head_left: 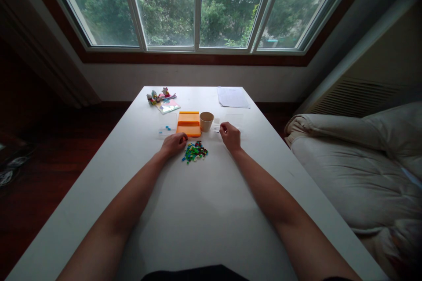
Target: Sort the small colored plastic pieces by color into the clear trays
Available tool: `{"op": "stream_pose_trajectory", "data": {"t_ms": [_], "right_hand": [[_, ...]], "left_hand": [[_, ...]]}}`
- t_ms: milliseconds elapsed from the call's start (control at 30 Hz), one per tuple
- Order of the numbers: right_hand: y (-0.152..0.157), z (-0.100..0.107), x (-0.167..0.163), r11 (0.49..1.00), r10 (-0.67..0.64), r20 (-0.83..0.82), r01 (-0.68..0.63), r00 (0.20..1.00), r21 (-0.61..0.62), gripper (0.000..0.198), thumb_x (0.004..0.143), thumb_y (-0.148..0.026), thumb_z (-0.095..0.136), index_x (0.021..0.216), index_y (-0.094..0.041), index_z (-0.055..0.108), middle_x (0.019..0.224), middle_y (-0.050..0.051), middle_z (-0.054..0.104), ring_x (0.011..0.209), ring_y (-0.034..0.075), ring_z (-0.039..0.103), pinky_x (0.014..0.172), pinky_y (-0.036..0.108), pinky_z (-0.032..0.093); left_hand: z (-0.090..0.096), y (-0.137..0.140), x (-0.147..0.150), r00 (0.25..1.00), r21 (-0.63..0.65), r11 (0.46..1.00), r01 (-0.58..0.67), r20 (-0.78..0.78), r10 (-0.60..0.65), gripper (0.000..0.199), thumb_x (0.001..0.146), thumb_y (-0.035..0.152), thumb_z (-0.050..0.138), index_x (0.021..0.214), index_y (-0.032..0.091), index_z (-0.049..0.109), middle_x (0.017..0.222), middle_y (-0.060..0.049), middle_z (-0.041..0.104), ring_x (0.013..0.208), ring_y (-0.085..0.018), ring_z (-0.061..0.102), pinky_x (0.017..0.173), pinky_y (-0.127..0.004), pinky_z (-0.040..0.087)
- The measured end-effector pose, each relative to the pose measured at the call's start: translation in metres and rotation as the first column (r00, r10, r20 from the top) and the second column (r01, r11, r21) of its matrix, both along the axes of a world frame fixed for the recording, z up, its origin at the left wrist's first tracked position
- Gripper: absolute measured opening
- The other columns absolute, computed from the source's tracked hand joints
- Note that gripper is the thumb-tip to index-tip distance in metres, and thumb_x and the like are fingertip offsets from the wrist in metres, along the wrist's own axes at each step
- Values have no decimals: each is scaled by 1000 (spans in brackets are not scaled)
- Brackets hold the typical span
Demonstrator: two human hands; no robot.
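Note:
A heap of small coloured pieces (195,152), mostly green with dark red, blue and white ones, lies on the white table. At its left edge rests my left hand (174,144), fingers curled together near the front of an orange tray (188,131). What those fingers hold, if anything, is too small to make out. My right hand (231,136) is closed in a pinch beside a small clear container (216,125); its fingertips hide whatever is between them. Between the hands, a brown paper cup (206,121) stands upright against the orange tray's right side.
Left of the orange tray, a clear box (167,129) holds a few blue pieces. Another clear container (234,119) is behind my right hand. Farther back are colourful figures (161,95), a flat packet (169,106) and white paper sheets (232,97). A sofa (329,175) stands on the right.

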State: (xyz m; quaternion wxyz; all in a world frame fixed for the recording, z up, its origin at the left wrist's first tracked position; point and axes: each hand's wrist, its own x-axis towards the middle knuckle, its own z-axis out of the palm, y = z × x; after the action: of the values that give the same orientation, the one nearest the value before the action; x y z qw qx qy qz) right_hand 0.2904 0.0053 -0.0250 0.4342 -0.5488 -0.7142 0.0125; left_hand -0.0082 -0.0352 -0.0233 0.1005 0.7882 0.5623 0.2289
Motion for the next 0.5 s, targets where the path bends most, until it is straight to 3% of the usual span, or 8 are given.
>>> {"op": "stream_pose_trajectory", "data": {"t_ms": [300, 500], "right_hand": [[8, -7, 5, 1000, -12, 40, 13, 999, -15, 26, 93, -20, 45, 108, -18, 67, 97, 9, 69, 84, 22, 61, 81, 33, 46], [7, -9, 4, 999, -15, 108, 20, 994, -40, 22, 94, -21, 49, 103, -19, 69, 101, 10, 67, 88, 23, 60, 80, 34, 45]], "left_hand": [[-3, 1, -2, 1000, 1, 1000, 3, 9, -3, 19, 84, 31, 59, 99, 25, 70, 81, -2, 68, 72, -18, 59, 61, -28, 36], [-2, 1, -2, 1000, -4, 1000, 8, 14, -7, 19, 84, 32, 59, 100, 25, 69, 81, -2, 67, 71, -18, 58, 60, -28, 35]]}}
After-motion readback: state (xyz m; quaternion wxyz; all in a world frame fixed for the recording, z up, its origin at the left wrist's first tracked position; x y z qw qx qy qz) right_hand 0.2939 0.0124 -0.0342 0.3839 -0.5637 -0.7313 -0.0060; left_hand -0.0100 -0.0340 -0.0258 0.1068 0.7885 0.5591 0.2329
